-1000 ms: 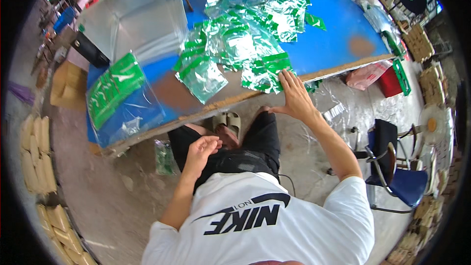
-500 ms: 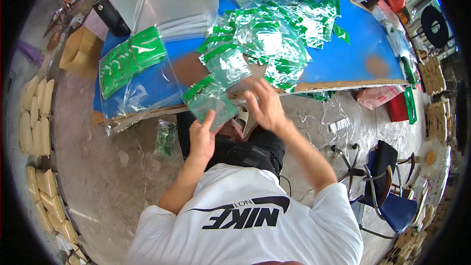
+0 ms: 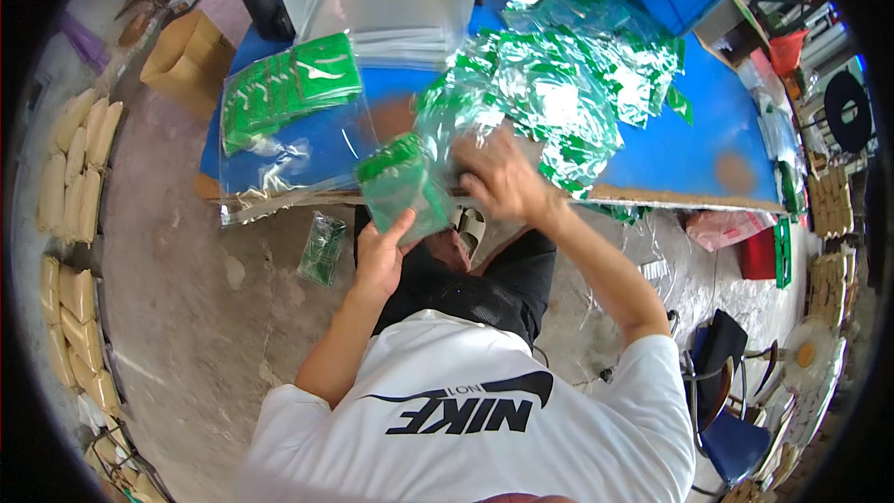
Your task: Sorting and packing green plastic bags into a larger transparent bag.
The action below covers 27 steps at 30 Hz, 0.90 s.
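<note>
The left hand has its fingers curled shut around the lower edge of a small stack of green packets, thumb pressed on the front. The right hand, blurred, rests fingers half bent on the stack's top right corner; how tightly it grips cannot be told. Just beyond the fingertips lies a heap of green packets on a blue table. Left of the fingers sits a clear bag of packets. Below them, bare concrete floor.

Green packet stack in my grips

Small green-and-clear plastic packets, bundled and tilted, held just off the blue surface's near edge.
</note>
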Motion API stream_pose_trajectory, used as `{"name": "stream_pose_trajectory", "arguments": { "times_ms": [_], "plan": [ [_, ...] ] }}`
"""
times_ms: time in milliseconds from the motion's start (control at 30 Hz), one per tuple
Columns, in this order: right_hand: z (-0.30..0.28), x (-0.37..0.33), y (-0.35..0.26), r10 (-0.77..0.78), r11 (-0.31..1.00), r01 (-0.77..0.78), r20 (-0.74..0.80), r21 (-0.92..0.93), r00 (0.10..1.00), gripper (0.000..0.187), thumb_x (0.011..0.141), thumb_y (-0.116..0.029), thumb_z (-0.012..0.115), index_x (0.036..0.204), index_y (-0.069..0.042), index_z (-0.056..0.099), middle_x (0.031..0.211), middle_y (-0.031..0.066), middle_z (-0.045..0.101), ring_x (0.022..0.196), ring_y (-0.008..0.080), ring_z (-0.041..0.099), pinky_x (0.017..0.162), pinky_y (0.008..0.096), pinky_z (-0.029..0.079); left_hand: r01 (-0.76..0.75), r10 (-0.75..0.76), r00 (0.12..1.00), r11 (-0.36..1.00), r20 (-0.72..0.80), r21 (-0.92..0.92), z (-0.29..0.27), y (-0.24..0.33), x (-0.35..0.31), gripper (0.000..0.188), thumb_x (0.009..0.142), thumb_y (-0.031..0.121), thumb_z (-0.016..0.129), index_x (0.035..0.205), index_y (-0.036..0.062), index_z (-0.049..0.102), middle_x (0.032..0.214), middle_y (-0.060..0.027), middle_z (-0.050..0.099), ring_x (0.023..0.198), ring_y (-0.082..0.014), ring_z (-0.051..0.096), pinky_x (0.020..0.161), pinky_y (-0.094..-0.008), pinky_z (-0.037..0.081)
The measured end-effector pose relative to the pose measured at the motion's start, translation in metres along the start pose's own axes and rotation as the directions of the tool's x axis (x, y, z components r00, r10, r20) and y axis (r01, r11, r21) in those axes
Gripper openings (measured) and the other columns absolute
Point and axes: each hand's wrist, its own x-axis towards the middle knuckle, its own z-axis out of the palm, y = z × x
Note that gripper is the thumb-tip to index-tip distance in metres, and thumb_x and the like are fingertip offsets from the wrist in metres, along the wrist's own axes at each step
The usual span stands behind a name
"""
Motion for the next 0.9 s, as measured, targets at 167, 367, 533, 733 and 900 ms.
{"name": "stream_pose_trajectory", "arguments": {
  "times_ms": [167, 367, 533, 733, 900],
  "plan": [
    [-0.01, 0.0, -0.025, 0.22, 0.885, -0.231, 0.074, 0.404, 0.973, 0.026, 0.096, -0.016, 0.058, 0.113, 0.001, 0.068, 0.121, 0.0213, 0.066, 0.114, 0.0408, 0.061, 0.101, 0.0482, 0.048, 0.043, -0.047, 0.996, 0.997, 0.073, 0.058, 0.007, 0.001, -0.004, 0.035, 0.093, 0.013, 0.072, 0.126, 0.0072, 0.063, 0.12, -0.0051, 0.067, 0.11, -0.0194, 0.065, 0.09, -0.0358, 0.055],
    [0.002, 0.012, 0.021, 0.088, 0.971, -0.087, -0.005, -0.225, 0.996, 0.053, 0.099, -0.044, 0.054, 0.135, -0.005, 0.057, 0.148, 0.0206, 0.048, 0.144, 0.0421, 0.033, 0.118, 0.0583, 0.026, -0.056, 0.055, 0.998, 0.996, -0.022, -0.07, -0.008, 0.002, 0.0, 0.036, 0.09, 0.009, 0.075, 0.123, 0.0008, 0.063, 0.119, -0.0087, 0.069, 0.107, -0.0194, 0.067, 0.091, -0.0351, 0.056],
    [-0.002, -0.019, -0.015, -0.033, 0.827, -0.091, 0.211, 0.555, 0.977, 0.04, 0.099, -0.03, 0.058, 0.126, -0.001, 0.06, 0.134, 0.0221, 0.061, 0.135, 0.0459, 0.047, 0.114, 0.0518, 0.037, 0.117, -0.122, 0.982, 0.992, 0.141, 0.041, -0.009, 0.001, 0.001, 0.036, 0.095, 0.014, 0.07, 0.128, 0.0025, 0.06, 0.124, -0.0087, 0.066, 0.112, -0.02, 0.065, 0.097, -0.0366, 0.053],
    [0.004, 0.016, 0.034, 0.149, 0.96, -0.139, 0.027, -0.243, 0.988, 0.067, 0.1, -0.054, 0.047, 0.141, -0.003, 0.052, 0.15, 0.0179, 0.048, 0.147, 0.0449, 0.028, 0.119, 0.0622, 0.019, 0.014, -0.005, 0.998, 0.988, 0.059, -0.153, -0.009, -0.007, 0.003, 0.035, 0.095, 0.013, 0.07, 0.128, 0.0039, 0.06, 0.124, -0.0069, 0.066, 0.111, -0.0201, 0.065, 0.096, -0.0357, 0.054],
    [0.0, -0.013, -0.039, 0.004, 0.932, -0.039, 0.097, 0.361, 0.995, 0.043, 0.094, -0.016, 0.06, 0.133, 0.002, 0.057, 0.14, 0.0237, 0.055, 0.131, 0.0422, 0.051, 0.111, 0.05, 0.041, 0.073, -0.059, 0.996, 0.976, 0.072, -0.204, -0.004, -0.015, -0.004, 0.039, 0.096, 0.013, 0.068, 0.132, 0.0057, 0.056, 0.127, -0.0066, 0.064, 0.114, -0.02, 0.065, 0.097, -0.0365, 0.055]
  ]
}}
